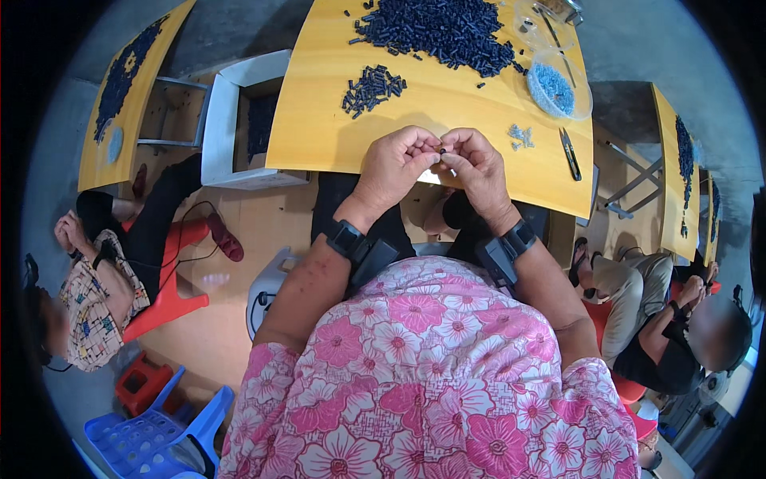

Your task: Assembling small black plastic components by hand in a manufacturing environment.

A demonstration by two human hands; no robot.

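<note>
Just above the near edge of the yellow table (319, 144), my left hand (396, 169) and my right hand (480, 172) meet, fingertips pinched together. Between them shows a small dark cylindrical piece (443, 150), mostly hidden by the fingers; both hands seem to grip it. Beyond my left hand lies a small heap of the same dark pieces (372, 89). A much larger heap (447, 33) covers the far part of the tabletop. Right of my right hand are several tiny clear pieces (521, 136) and a pair of black-handled snips (570, 154).
A clear bowl (586, 94) of pale blue bits stands at the table's right, with another clear container (536, 30) behind. A white box (219, 164) stands left of the table. People sit at yellow tables on both sides. A blue plastic chair (132, 435) is lower left.
</note>
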